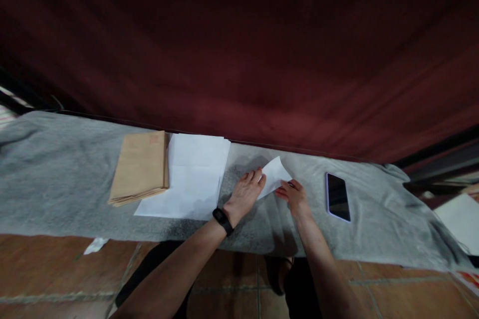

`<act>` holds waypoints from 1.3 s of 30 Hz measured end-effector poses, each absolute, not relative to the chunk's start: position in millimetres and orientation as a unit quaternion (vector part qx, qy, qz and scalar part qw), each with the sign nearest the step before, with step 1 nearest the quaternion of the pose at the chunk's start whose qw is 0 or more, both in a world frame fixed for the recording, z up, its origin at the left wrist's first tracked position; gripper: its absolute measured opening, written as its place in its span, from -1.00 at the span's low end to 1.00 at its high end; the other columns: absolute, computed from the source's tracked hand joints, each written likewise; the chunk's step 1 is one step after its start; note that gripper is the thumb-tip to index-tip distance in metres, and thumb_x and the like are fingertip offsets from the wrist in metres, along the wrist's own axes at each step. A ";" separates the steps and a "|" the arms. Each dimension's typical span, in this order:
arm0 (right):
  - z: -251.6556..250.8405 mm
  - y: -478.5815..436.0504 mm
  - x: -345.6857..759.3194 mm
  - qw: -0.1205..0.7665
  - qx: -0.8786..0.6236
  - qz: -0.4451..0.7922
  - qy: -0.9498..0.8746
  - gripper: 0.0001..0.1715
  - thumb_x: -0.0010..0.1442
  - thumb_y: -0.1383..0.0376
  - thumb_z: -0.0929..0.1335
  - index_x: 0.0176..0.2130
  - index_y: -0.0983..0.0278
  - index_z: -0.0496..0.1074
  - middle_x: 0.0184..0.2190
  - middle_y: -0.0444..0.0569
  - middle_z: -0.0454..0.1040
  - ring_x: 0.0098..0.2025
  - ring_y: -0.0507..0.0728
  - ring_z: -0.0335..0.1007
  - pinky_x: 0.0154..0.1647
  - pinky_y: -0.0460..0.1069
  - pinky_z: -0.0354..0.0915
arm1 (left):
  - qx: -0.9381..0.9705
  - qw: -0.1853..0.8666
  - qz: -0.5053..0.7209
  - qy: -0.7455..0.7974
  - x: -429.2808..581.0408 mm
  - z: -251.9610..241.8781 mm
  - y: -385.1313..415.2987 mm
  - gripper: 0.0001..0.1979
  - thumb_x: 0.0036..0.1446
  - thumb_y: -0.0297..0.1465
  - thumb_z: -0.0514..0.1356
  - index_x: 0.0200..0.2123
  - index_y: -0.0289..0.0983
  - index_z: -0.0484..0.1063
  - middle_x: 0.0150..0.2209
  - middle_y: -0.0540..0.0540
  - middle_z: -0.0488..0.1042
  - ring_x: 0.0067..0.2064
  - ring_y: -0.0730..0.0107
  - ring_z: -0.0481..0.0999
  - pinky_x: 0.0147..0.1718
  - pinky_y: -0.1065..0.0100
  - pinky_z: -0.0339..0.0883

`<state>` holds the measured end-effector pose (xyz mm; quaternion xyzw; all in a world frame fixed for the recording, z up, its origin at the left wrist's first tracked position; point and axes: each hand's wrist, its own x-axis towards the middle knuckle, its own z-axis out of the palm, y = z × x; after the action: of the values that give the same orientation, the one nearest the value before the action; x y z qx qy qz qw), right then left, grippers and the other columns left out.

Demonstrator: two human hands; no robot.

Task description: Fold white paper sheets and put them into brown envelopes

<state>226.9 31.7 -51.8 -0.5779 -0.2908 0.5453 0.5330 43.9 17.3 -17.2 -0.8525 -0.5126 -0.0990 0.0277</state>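
A small white sheet of paper (pixel 275 174), seemingly folded, lies tilted on the grey cloth between my two hands. My left hand (pixel 247 192), with a black band on its wrist, holds the paper's left end, fingers close together over it. At the lower right edge, my right hand (pixel 294 197) pinches the same paper between thumb and bent fingers. Left of my hands lies a stack of larger white sheets (pixel 194 174). Brown paper envelopes (pixel 140 164), stacked with a red print on the top one, overlap the left side of those sheets.
A phone (pixel 338 197) with a purple edge lies to the right on the grey cloth (pixel 377 209). Behind the narrow surface hangs a dark red curtain-like cloth (pixel 239 60). Below are floor tiles (pixel 224 284) with a white scrap (pixel 96 245). White paper (pixel 462 219) shows far right.
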 end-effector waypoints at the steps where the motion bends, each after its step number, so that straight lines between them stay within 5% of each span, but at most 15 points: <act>1: -51.8 32.4 227.7 0.534 -0.580 0.541 -0.292 -0.55 -0.25 0.10 0.59 -0.49 0.20 0.34 -0.60 -0.22 0.45 -0.57 0.07 0.46 -0.45 0.00 0.50 | -0.854 0.029 -0.100 -0.511 43.5 -16.7 16.6 -0.52 0.24 -0.63 -0.01 0.20 -0.26 0.29 0.26 -0.28 0.29 0.11 0.14 0.42 0.09 0.14 0.33; 9: -50.4 36.2 229.8 0.541 -0.598 0.510 -0.299 -0.53 -0.29 0.06 0.58 -0.48 0.20 0.37 -0.59 -0.19 0.47 -0.58 0.06 0.40 -0.53 -0.03 0.42 | -0.847 -0.018 -0.130 -0.516 41.5 -19.8 13.6 -0.37 0.18 -0.69 -0.06 0.30 -0.23 0.17 0.30 -0.27 0.25 0.19 0.11 0.37 0.15 0.10 0.27; 14: -42.4 38.4 234.5 0.573 -0.593 0.492 -0.278 -0.49 -0.31 0.04 0.58 -0.45 0.21 0.38 -0.61 -0.23 0.43 -0.59 0.02 0.35 -0.54 -0.07 0.36 | -0.775 -0.149 -0.295 -0.539 43.7 -27.6 22.0 -0.38 0.23 -0.62 -0.03 0.35 -0.21 0.09 0.25 -0.24 0.31 0.21 0.14 0.37 0.16 0.12 0.30; 22: -34.0 42.3 234.9 0.591 -0.584 0.471 -0.296 -0.51 -0.27 0.00 0.55 -0.46 0.22 0.38 -0.61 -0.21 0.41 -0.57 0.03 0.32 -0.53 -0.04 0.34 | -0.627 -0.318 -0.446 -0.554 40.6 -36.2 34.7 -0.66 0.21 -0.47 0.11 0.05 -0.25 0.43 0.02 -0.20 0.50 -0.02 0.21 0.52 -0.03 0.19 0.44; 28: -36.8 44.4 232.5 0.599 -0.586 0.450 -0.308 -0.55 -0.20 -0.01 0.52 -0.47 0.21 0.36 -0.59 -0.21 0.42 -0.54 0.05 0.34 -0.50 -0.04 0.32 | -0.621 -0.309 -0.439 -0.571 40.1 -36.6 33.0 -0.80 0.12 -0.46 0.19 -0.15 -0.24 0.48 -0.08 -0.14 0.48 -0.05 0.23 0.50 -0.06 0.20 0.43; 35: -31.9 45.6 228.0 0.615 -0.566 0.456 -0.304 -0.56 -0.17 0.00 0.52 -0.44 0.20 0.36 -0.58 -0.23 0.40 -0.52 0.05 0.34 -0.47 -0.04 0.33 | -0.690 -0.155 -0.418 -0.571 38.1 -17.0 27.9 -0.88 0.15 -0.50 0.15 -0.30 -0.23 0.48 -0.07 -0.17 0.48 0.00 0.13 0.42 0.08 0.08 0.30; 39: -26.6 45.2 228.4 0.621 -0.523 0.500 -0.301 -0.56 -0.07 -0.05 0.50 -0.39 0.20 0.40 -0.51 -0.19 0.46 -0.47 0.06 0.39 -0.42 -0.05 0.36 | -0.657 -0.225 -0.445 -0.565 36.3 -7.8 25.1 -0.91 0.19 -0.41 0.13 -0.35 -0.22 0.42 -0.22 -0.10 0.50 -0.13 0.22 0.45 -0.06 0.20 0.35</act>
<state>228.4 45.2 -26.6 -0.5232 -0.3009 0.5002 0.6209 36.3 25.1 -7.8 -0.6567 -0.5653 -0.4455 -0.2252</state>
